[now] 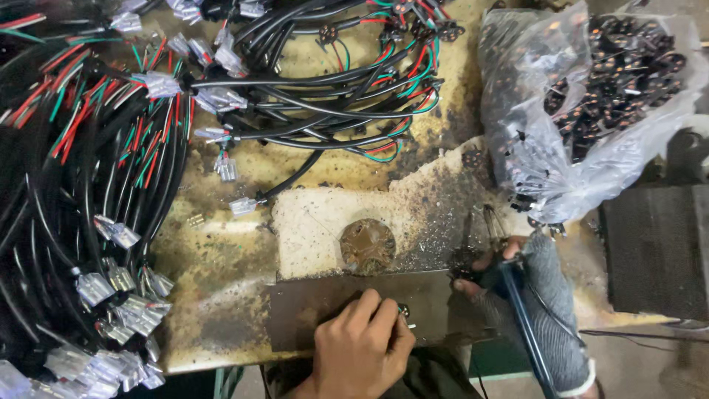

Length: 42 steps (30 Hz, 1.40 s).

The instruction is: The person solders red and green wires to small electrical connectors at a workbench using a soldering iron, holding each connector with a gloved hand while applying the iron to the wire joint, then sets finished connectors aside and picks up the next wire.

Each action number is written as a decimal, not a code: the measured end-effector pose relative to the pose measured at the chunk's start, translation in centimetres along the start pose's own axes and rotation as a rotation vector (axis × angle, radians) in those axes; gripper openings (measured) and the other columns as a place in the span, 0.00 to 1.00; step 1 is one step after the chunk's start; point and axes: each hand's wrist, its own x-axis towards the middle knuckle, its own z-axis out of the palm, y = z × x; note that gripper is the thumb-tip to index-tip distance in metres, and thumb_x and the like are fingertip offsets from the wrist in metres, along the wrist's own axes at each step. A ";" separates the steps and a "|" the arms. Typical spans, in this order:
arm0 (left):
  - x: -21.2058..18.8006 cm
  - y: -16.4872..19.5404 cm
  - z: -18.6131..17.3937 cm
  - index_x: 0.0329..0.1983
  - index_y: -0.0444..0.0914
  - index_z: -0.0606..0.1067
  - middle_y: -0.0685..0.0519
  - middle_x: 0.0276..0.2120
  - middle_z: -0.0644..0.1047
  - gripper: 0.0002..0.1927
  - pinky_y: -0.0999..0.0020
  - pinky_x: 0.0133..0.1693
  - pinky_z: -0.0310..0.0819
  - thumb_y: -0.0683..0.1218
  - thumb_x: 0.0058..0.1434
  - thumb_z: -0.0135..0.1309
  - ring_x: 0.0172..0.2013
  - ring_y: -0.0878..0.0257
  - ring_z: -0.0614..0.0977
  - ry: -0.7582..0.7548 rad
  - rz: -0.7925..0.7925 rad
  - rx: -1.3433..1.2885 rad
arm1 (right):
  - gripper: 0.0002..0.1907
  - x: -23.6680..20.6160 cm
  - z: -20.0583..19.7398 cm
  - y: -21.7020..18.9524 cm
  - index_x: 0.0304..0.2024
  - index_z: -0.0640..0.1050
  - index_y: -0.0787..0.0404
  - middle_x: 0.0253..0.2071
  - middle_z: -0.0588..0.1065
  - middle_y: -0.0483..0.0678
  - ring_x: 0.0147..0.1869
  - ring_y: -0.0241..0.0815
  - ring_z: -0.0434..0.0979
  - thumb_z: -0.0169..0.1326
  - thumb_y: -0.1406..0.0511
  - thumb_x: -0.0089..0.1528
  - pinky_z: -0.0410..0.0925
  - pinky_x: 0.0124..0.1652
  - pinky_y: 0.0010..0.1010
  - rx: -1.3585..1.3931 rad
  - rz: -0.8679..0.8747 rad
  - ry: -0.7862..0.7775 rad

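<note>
Blackened metal plate (325, 307) lies lengthwise across the bench's near edge, a bare left hand (362, 347) curled tight on a small connector (403, 311).
Gloved right hand (509, 277) grips a soldering iron (493, 229), tip pointing away, handle running back toward the worker.

dim, even light; slight blur

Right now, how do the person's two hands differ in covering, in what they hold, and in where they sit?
The left hand is bare; the right hand wears a grey knit glove. The left hand pinches a small part on the dark metal plate; the right hand grips a blue-handled tool. The left hand sits at the bench's near edge; the right hand lies farther right, below the plastic bag. Both rest at the stained workbench.
</note>
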 end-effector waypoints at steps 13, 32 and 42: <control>-0.5 -0.1 -0.3 0.27 0.39 0.72 0.50 0.27 0.71 0.09 0.59 0.24 0.75 0.44 0.53 0.62 0.25 0.53 0.81 -0.047 -0.010 -0.008 | 0.30 -7.2 6.4 1.7 0.39 0.65 0.58 0.30 0.72 0.47 0.31 0.34 0.73 0.72 0.71 0.45 0.70 0.31 0.25 0.131 0.149 0.116; 1.7 0.1 -13.6 0.37 0.53 0.82 0.60 0.26 0.79 0.07 0.62 0.27 0.76 0.58 0.63 0.62 0.25 0.60 0.84 -0.372 -0.141 0.125 | 0.27 -8.5 8.1 7.3 0.44 0.67 0.60 0.31 0.74 0.48 0.33 0.36 0.76 0.70 0.70 0.49 0.73 0.34 0.26 0.188 0.243 0.010; 7.6 -0.5 -14.3 0.59 0.35 0.80 0.46 0.51 0.78 0.28 0.53 0.42 0.65 0.54 0.59 0.66 0.47 0.50 0.77 0.386 -0.204 1.016 | 0.28 -8.1 3.6 3.6 0.53 0.67 0.59 0.39 0.78 0.50 0.40 0.38 0.80 0.66 0.66 0.55 0.73 0.39 0.25 0.533 0.240 0.105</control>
